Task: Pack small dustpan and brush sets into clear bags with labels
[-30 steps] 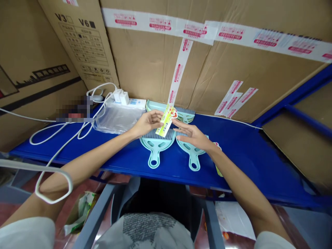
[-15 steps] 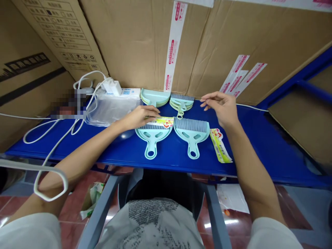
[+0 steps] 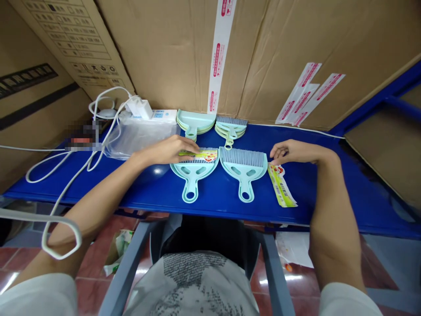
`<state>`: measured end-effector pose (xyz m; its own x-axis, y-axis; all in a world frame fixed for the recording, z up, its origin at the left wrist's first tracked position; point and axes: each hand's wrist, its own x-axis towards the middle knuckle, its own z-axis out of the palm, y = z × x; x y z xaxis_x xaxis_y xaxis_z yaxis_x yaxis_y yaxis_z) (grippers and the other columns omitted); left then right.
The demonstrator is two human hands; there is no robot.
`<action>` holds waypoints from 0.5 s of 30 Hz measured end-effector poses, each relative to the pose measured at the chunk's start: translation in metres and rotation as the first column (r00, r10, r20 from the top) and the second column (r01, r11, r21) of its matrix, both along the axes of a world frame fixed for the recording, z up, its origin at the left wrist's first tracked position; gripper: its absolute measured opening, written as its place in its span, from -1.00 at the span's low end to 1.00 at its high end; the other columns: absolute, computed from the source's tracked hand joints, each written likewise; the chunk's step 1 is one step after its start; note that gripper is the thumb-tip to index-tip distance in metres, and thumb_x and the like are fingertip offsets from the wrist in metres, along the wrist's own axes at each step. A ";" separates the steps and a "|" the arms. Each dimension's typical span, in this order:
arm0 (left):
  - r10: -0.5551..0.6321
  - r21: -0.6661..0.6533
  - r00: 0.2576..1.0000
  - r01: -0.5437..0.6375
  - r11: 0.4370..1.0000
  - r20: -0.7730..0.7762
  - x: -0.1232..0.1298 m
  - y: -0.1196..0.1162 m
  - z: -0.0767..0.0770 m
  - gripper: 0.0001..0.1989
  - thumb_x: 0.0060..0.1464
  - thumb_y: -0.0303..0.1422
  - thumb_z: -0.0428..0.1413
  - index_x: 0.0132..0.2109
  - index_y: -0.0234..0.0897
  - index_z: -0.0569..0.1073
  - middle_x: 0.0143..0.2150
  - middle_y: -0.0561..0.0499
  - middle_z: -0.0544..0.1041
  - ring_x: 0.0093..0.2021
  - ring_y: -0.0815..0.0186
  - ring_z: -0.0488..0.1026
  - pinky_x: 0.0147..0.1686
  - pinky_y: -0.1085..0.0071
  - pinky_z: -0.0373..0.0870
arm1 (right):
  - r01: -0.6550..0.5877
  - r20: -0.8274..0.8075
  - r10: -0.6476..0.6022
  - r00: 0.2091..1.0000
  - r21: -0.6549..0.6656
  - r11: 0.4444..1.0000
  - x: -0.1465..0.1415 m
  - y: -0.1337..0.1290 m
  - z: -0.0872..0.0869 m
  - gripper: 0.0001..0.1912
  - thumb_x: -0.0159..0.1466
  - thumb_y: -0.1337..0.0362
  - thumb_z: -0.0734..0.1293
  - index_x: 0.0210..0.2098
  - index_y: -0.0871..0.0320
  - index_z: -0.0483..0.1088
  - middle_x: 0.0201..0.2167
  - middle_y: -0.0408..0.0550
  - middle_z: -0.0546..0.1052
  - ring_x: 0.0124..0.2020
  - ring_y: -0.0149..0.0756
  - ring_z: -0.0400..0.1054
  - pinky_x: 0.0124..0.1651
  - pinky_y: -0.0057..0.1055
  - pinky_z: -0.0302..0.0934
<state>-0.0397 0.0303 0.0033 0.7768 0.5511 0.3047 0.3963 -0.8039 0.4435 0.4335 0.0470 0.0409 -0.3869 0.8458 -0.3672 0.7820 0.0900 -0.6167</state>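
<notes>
My left hand [image 3: 169, 150] has its thumb and fingers on the left end of a yellow-and-white printed label card [image 3: 206, 155]. That card lies across the bristles of the left mint-green dustpan-and-brush set [image 3: 193, 174]. Beside it on the blue table rests a second mint-green dustpan with its brush [image 3: 244, 169], grey bristles facing away from me. On the right, my right hand [image 3: 289, 152] has curled fingers at the top end of more yellow label cards [image 3: 282, 186], which lie slanted on the table; their exact number is unclear.
Stacked dustpans [image 3: 196, 122] and stacked brushes [image 3: 230, 127] stand at the back against a cardboard wall [image 3: 184, 52]. Clear plastic bags [image 3: 141, 136], a white power strip [image 3: 166, 116] and looping white cables [image 3: 95, 151] occupy the left side.
My right hand has come down and toward me, from above the table to the top of the label cards. My left hand has shifted slightly left and lower on its card.
</notes>
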 end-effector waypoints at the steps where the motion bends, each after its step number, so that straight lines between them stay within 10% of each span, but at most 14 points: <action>1: 0.001 -0.010 1.000 -0.001 1.000 0.007 -0.001 0.000 0.001 -0.79 0.25 -0.26 0.31 0.00 -0.07 0.75 0.07 -0.14 0.74 0.03 0.06 0.71 0.15 0.12 0.61 | -0.018 0.021 0.019 1.000 -0.021 1.000 -0.003 0.000 -0.001 -0.45 -0.15 -0.16 0.70 -0.36 0.07 0.61 -0.45 -0.05 0.67 -0.36 -0.14 0.54 -0.28 -0.27 0.33; 10: 0.033 0.000 0.999 -0.033 0.999 0.037 0.004 -0.009 0.012 -0.79 0.28 -0.15 0.29 -0.11 -0.13 0.74 -0.05 -0.11 0.74 -0.10 0.12 0.71 0.03 0.22 0.61 | -0.103 0.057 0.108 0.993 -0.084 0.991 -0.003 0.001 -0.001 -0.50 -0.04 -0.23 0.64 -0.49 0.06 0.61 -0.50 -0.07 0.65 -0.43 -0.21 0.45 -0.32 -0.30 0.22; 15: 0.248 0.160 0.930 -0.298 0.941 0.271 0.001 -0.013 0.018 -0.57 0.38 0.01 0.15 -0.32 -0.18 0.64 -0.41 -0.03 0.62 -0.34 0.19 0.63 -0.22 0.30 0.54 | -0.055 0.049 0.056 0.997 -0.008 0.998 0.011 0.001 0.007 -0.50 -0.01 -0.24 0.65 -0.40 0.05 0.71 -0.38 0.00 0.70 -0.30 -0.11 0.54 -0.22 -0.25 0.33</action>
<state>-0.0385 0.0172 0.0213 0.4929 0.6414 0.5878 0.5127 -0.7600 0.3994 0.4445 0.0482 0.0477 -0.4145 0.8209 -0.3929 0.8055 0.1300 -0.5781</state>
